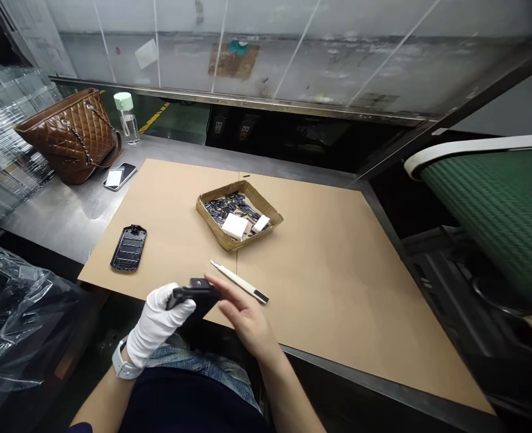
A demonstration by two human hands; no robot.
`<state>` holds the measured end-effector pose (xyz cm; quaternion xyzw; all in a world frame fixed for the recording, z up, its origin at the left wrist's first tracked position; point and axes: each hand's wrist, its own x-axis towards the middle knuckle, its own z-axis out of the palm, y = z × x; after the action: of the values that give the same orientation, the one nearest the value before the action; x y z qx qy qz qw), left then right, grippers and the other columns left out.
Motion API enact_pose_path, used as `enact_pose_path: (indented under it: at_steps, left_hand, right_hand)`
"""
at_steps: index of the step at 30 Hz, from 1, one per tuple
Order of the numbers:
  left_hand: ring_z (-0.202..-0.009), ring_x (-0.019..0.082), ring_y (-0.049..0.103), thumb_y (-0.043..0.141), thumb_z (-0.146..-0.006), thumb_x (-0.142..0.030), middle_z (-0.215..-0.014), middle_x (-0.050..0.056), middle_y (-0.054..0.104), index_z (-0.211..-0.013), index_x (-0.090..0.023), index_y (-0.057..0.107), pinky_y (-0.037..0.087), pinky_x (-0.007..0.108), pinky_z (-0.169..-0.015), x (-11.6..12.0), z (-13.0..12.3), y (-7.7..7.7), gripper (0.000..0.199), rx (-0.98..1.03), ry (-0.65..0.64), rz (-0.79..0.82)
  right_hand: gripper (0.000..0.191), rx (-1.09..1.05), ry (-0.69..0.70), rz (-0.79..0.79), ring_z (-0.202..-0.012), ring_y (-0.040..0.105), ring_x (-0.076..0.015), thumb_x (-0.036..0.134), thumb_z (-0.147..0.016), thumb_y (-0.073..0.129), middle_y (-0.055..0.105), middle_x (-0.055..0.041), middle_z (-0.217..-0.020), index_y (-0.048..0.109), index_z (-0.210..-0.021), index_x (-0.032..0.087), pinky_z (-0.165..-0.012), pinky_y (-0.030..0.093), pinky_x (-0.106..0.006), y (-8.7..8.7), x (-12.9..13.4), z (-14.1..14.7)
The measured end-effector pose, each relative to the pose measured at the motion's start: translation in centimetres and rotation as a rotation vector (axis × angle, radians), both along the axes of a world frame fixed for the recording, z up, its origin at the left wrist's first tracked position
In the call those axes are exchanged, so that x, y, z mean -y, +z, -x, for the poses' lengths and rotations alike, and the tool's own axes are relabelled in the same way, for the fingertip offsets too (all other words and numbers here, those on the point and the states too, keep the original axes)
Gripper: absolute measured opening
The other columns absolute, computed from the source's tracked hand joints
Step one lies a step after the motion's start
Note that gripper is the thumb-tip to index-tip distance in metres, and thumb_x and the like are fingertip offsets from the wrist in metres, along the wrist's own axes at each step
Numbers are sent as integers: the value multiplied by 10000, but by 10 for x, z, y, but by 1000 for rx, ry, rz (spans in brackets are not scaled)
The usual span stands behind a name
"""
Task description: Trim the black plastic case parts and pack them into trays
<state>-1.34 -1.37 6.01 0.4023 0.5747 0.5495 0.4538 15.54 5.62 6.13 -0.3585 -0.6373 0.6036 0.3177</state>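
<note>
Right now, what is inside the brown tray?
The tray holds many small dark pieces, a larger white block and a smaller one; whatever those blocks cover cannot be seen.

One cutter (241,281), apparently two casings (129,249) (199,291)

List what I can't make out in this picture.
In the head view:
Black part: left end, covered by the gloved left hand.
Cardboard tray: floor, partly hidden under small dark pieces.
Bottle: lettering, too small to read.
Green belt: remainder, cut off by the right edge.
</note>
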Motion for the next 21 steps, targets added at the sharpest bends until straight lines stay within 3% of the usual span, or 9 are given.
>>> enact_pose_path:
  at_steps: [2,5,9,12,14,17,19,21]
  left_hand:
    - [-574,107,491,680,-770,-427,-626,-28,545,-675,-163,612,436,232,-569,2,5,5,289,-196,-111,-34]
    - [-525,78,433,620,-833,-401,-603,-48,478,-665,-167,583,381,204,-505,3,7,10,290,-330,-200,-105]
    - [-535,75,449,571,-880,-334,-635,-38,529,-733,-178,631,391,199,-524,5,5,19,223,-443,-291,-170]
    - [-556,79,486,536,-903,-325,-663,-35,559,-787,-191,641,415,198,-553,5,6,27,207,-495,-321,-117]
    - [-595,89,527,531,-905,-331,-705,-26,588,-840,-200,642,442,209,-599,2,8,28,184,-527,-300,-65]
    - [-703,126,589,523,-904,-324,-799,3,634,-928,-205,634,479,252,-707,-4,12,18,164,-594,-227,-46]
    - [-779,149,615,494,-911,-284,-864,24,652,-985,-205,627,494,285,-783,-9,13,5,172,-637,-206,-53]
    - [-860,166,631,470,-905,-235,-948,42,667,-1060,-210,619,497,315,-862,-14,12,-9,216,-661,-212,-54]
  right_hand:
    - [427,-84,-16,87,-1023,674,-260,559,-789,636,709,-68,-1145,693,-1108,280,-832,581,-383,7,9,1]
    - [344,-159,-47,125,-998,688,-248,527,-754,693,738,-50,-1079,729,-1012,302,-827,585,-364,2,13,1]
    - [315,-214,-43,134,-968,702,-239,525,-766,682,751,-47,-1040,728,-986,306,-846,579,-374,-12,14,-2]
    - [316,-118,-31,52,-992,690,-251,533,-804,630,746,-52,-1042,714,-995,295,-887,557,-419,-13,2,-7]
    - [326,30,-137,-106,-1072,649,-261,514,-842,580,725,-66,-1089,693,-1029,272,-962,503,-452,-10,-22,-10]
    - [380,373,-379,-358,-1217,540,-270,416,-889,496,622,-119,-1259,607,-1183,202,-1047,412,-463,-2,-79,-12]
    - [473,679,-252,-424,-1312,432,-293,336,-844,547,511,-145,-1384,533,-1284,163,-1093,339,-476,2,-120,-10]
    - [528,807,-88,-420,-1322,412,-323,291,-741,659,515,-132,-1386,573,-1249,177,-1101,315,-480,3,-152,-8]
